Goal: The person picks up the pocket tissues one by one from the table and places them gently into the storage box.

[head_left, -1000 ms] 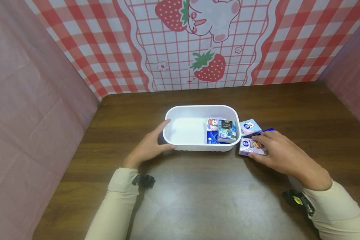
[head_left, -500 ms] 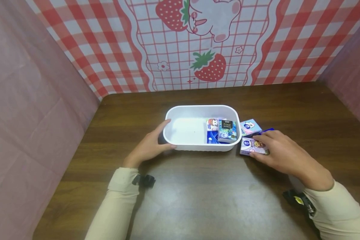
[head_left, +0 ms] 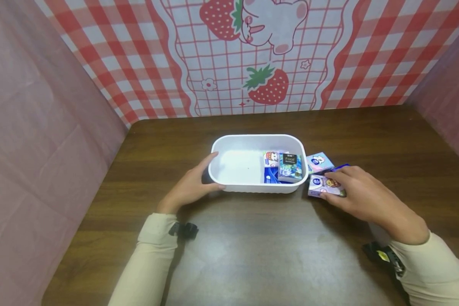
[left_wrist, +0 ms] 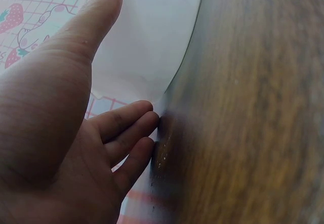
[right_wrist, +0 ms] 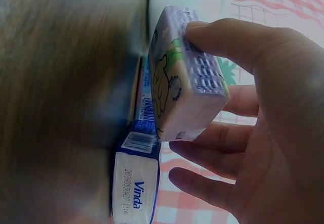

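Note:
My right hand (head_left: pixel 363 193) pinches a small purple tissue pack (right_wrist: pixel 190 77) printed with a cartoon bear, thumb on one long side and fingers on the other. The pack is tilted, close to the right end of a white plastic basin (head_left: pixel 248 188). Beside it lie a pale blue and pink tissue pack (head_left: pixel 319 163) and a dark blue Vinda pack (right_wrist: pixel 134 183), partly hidden by the hand in the head view. My left hand (head_left: pixel 189 185) rests against the basin's left end, thumb at the near rim and extended fingers (left_wrist: pixel 129 118) along the outer wall.
Inside the basin, at its right end, are a strawberry-print pack (head_left: pixel 270 159), a blue pack (head_left: pixel 270 175) and, over them, a dark floral pack (head_left: pixel 290 168). The brown wooden table (head_left: pixel 252 250) ends at a red checked cloth (head_left: pixel 269 85) behind; pink curtains hang at both sides.
My right hand has shifted slightly to the right with the purple tissue pack, widening its gap from the basin. The left hand and the basin stay in place.

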A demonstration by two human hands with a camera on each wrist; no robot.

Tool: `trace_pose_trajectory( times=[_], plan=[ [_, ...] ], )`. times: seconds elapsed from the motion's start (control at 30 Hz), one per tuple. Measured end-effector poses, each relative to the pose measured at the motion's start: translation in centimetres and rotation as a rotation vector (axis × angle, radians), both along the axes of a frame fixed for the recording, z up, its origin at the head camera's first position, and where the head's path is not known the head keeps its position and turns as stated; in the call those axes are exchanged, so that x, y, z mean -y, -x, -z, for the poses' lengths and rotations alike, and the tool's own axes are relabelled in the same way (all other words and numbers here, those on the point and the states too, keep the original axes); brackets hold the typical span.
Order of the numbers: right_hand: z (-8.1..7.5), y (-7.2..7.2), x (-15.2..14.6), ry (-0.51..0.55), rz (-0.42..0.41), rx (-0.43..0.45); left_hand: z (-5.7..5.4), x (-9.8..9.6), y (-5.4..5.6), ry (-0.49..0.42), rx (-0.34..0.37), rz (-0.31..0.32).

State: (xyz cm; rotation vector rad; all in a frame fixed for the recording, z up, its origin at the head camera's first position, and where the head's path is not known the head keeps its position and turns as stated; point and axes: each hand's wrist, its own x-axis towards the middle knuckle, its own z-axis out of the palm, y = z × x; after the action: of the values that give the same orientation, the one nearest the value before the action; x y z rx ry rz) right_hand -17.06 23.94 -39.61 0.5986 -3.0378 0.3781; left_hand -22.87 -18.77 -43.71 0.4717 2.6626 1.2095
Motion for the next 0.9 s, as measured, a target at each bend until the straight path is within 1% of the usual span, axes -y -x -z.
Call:
trace_pose_trajectory(
  times=[0.3, 0.67, 0.9],
  plan=[
    [0.04, 0.1, -0.27, 0.017, -0.007, -0.04, -0.19, -0.04, -0.1, -0.002, 0.012, -0.007],
    [-0.01, -0.03, -0.81, 0.058, -0.015, -0.12, -0.23, -0.06, -0.1, -0.008, 0.011, -0.003],
    [-0.24, 0.07, -0.92, 0.068, -0.008, -0.103, -0.19, 0.01, -0.09, -0.004, 0.016, -0.001]
  ],
)
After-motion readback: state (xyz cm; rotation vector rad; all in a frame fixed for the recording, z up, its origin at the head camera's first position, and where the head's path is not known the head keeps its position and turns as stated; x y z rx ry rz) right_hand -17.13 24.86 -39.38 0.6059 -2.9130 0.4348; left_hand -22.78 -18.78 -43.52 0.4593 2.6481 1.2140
